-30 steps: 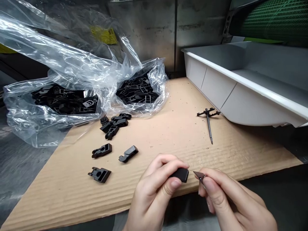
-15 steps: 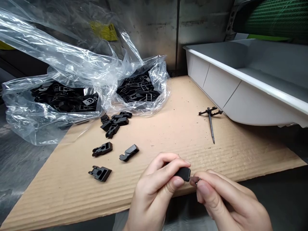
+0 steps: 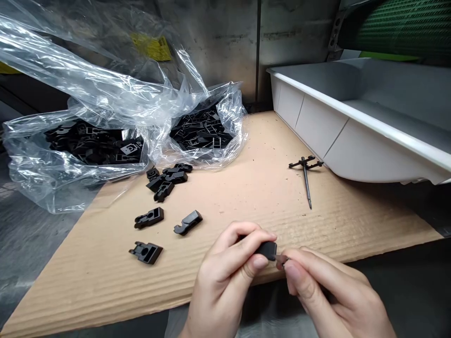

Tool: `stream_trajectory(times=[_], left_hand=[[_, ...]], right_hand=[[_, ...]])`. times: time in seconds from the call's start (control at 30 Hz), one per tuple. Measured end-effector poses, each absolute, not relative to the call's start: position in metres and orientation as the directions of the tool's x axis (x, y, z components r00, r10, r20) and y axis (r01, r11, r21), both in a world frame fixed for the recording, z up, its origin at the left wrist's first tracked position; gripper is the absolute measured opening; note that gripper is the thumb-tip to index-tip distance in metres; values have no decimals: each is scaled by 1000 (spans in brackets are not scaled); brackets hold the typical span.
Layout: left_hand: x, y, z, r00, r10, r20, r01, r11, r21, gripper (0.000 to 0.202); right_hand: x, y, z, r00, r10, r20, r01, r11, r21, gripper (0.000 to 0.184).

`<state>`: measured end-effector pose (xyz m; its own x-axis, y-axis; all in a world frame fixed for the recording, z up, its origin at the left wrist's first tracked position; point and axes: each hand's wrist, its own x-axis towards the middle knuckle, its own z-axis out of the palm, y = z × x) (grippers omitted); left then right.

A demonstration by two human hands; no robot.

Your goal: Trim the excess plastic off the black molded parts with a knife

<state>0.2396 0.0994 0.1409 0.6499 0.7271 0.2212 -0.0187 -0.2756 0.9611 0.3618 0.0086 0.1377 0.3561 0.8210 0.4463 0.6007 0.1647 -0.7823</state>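
Note:
My left hand (image 3: 225, 277) is closed around a black plastic part (image 3: 267, 250), with one squared end sticking out past the thumb and forefinger. In my right hand (image 3: 327, 286), thumb and forefinger pinch a small pointed metal blade (image 3: 281, 258). Its tip meets the edge of the black part's end. Most of the blade's body is hidden by my fingers. Left of my hands, separate black plastic parts lie on the cardboard: a hooked one (image 3: 188, 222), another (image 3: 149, 218) and one nearer the front (image 3: 146, 252).
A cluster of black parts (image 3: 167, 180) lies before two clear plastic bags, the left bag (image 3: 45, 188) and right bag (image 3: 237, 105), both holding many black pieces. A thin black branched sprue (image 3: 306, 180) rests by the white tub (image 3: 317, 124). Cardboard (image 3: 105, 286) covers the bench.
The blade's tip has shifted slightly against the end of the black part, both hands staying together. The whole view has moved a little; the loose parts stay put.

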Motion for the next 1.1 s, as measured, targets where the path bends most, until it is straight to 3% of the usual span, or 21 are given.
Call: stream_trajectory(times=[0.33, 0.5, 0.6, 0.77, 0.97, 1.1], left_hand=[[240, 99, 142, 656, 725, 209, -13, -265, 964, 25], [240, 99, 142, 645, 735, 210, 8, -281, 960, 26], [242, 99, 143, 640, 740, 208, 17, -284, 959, 27], [244, 97, 145, 639, 741, 205, 5, -271, 963, 27], [243, 99, 143, 637, 749, 182, -41, -203, 978, 27], [243, 100, 142, 646, 743, 176, -59, -181, 982, 29]], right_hand=[[364, 11, 136, 364, 833, 416, 586, 142, -798, 15], [355, 7, 133, 283, 892, 353, 497, 178, -849, 19], [355, 6, 136, 346, 863, 369, 449, 193, -872, 18], [365, 3, 138, 419, 839, 347, 531, 83, -843, 11], [369, -6, 130, 350, 817, 457, 634, 153, -758, 33], [365, -4, 133, 431, 771, 468, 617, 127, -777, 29]])
